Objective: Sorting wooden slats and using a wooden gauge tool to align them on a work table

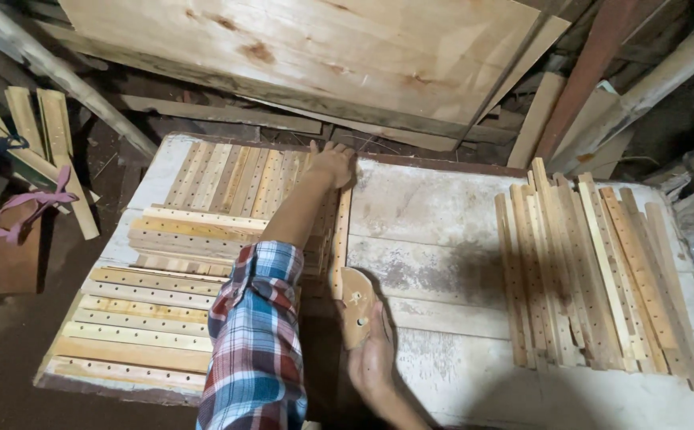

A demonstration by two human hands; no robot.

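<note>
My left hand (333, 163), at the end of a plaid sleeve, reaches across the white worktable (435, 215) and grips the far end of a narrow wooden slat with holes (340, 239). The slat lies lengthwise at the right edge of a row of similar slats (235, 179). My right hand (372, 360) is at the near end of that slat. It holds a small rounded wooden block (355, 306) close against the slat's end. The palm is partly hidden by the block.
Crosswise layers of drilled slats (148, 318) are stacked on the table's left half. A loose pile of long slats (594, 279) lies on its right side. A large plywood sheet (323, 48) leans behind. Bundled slats with a pink strap (36, 207) lie on the floor at left.
</note>
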